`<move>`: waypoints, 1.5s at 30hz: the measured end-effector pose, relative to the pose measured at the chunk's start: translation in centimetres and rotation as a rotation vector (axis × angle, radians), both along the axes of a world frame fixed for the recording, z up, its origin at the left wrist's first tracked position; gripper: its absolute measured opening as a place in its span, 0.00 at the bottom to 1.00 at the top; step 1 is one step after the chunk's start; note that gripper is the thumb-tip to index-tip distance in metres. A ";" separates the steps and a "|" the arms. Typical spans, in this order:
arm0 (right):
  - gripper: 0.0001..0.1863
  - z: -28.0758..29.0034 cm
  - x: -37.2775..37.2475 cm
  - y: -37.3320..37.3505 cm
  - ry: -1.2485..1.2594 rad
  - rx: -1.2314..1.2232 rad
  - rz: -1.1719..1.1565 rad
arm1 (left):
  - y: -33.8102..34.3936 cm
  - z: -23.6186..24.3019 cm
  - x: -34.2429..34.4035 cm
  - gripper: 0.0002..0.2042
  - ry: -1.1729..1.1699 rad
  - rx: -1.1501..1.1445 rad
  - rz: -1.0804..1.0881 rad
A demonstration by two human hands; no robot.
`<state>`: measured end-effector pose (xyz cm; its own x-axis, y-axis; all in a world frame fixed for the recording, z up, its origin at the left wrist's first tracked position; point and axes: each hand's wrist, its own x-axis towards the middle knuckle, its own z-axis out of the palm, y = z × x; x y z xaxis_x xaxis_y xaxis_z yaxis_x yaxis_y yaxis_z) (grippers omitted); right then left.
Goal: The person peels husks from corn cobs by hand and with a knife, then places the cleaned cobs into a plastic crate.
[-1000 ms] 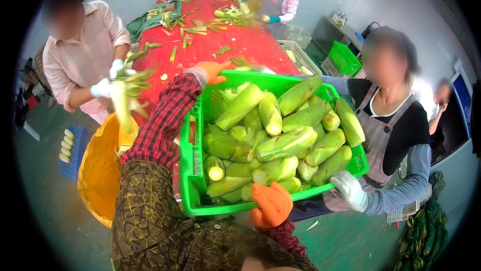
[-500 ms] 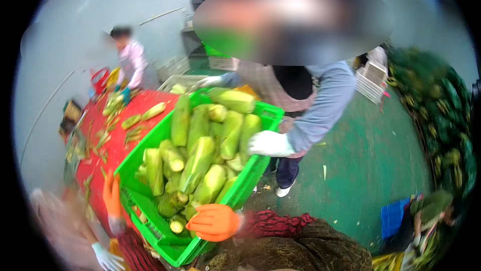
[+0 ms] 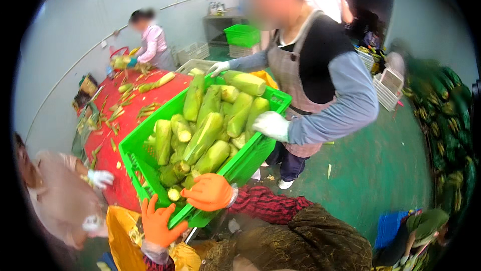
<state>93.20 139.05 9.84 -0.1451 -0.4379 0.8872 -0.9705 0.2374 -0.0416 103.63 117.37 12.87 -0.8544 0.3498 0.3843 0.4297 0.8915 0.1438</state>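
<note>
A bright green plastic crate, filled with ears of corn in their pale green husks, sits tilted across the front of me. My right hand, in an orange glove, curls over the near right rim of the crate, its fingertips close to a cut corn end. At the crate's near end is my left hand, also orange-gloved, fingers spread and thumb out; I cannot tell whether it presses on the crate wall. Opposite me a co-worker in a checked apron holds the far side with two white-gloved hands.
A red table with loose husks lies to the left, with two people beside it. A yellow bag stands near my left hand. Green netted sacks pile along the right; a person crouches by a blue crate.
My left hand has left the crate's left rim and moved right and nearer, to the near end. The view has tilted up, and the co-worker still holds the crate.
</note>
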 end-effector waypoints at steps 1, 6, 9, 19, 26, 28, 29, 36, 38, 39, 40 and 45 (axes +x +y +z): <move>0.13 0.2 -0.3 0.1 0.045 -0.006 -0.013 | 0.0 -0.3 -0.1 0.19 0.073 0.006 -0.008; 0.14 0.7 -0.4 -1.8 0.036 -0.044 0.060 | -1.1 -1.9 1.1 0.13 0.183 0.102 0.011; 0.14 0.2 -1.1 -1.2 0.015 -0.011 0.033 | -0.9 -3.2 0.2 0.13 0.285 0.172 -0.121; 0.15 -0.2 -2.0 -0.4 0.063 -0.099 -0.113 | 1.0 -2.6 -0.4 0.14 0.337 0.160 -0.148; 0.07 2.9 -6.2 -2.9 0.037 -0.109 -0.050 | -0.1 -1.1 -4.5 0.10 0.486 0.355 -0.127; 0.07 4.6 -7.5 -4.9 -0.056 -0.062 -0.077 | -2.0 0.4 -5.3 0.06 0.343 0.380 0.031; 0.08 5.4 -8.7 -6.5 -0.073 -0.098 -0.017 | -3.1 0.9 -6.3 0.06 0.347 0.510 0.048; 0.14 10.0 -15.9 -13.8 -0.533 -0.244 0.590 | -10.1 4.1 -13.5 0.14 0.488 0.684 0.353; 0.14 9.9 -15.3 -12.6 -0.309 -0.273 0.441 | -11.1 4.9 -13.2 0.16 0.674 0.413 0.497; 0.15 9.9 -13.8 -12.2 -0.090 -0.300 0.287 | -11.5 5.4 -11.4 0.18 0.756 0.350 0.496; 0.14 8.2 -13.0 -10.9 -0.117 -0.307 0.269 | -11.4 4.2 -11.6 0.19 0.813 0.320 0.458; 0.13 0.5 -11.7 -7.3 -0.123 -0.363 0.121 | -6.8 -2.2 -9.8 0.22 0.715 0.454 0.285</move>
<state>81.52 131.77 10.36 -0.2267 -0.1201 0.9665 -0.9731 0.0700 -0.2196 93.87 110.55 10.69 -0.3885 -0.1550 0.9083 0.3223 0.9006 0.2916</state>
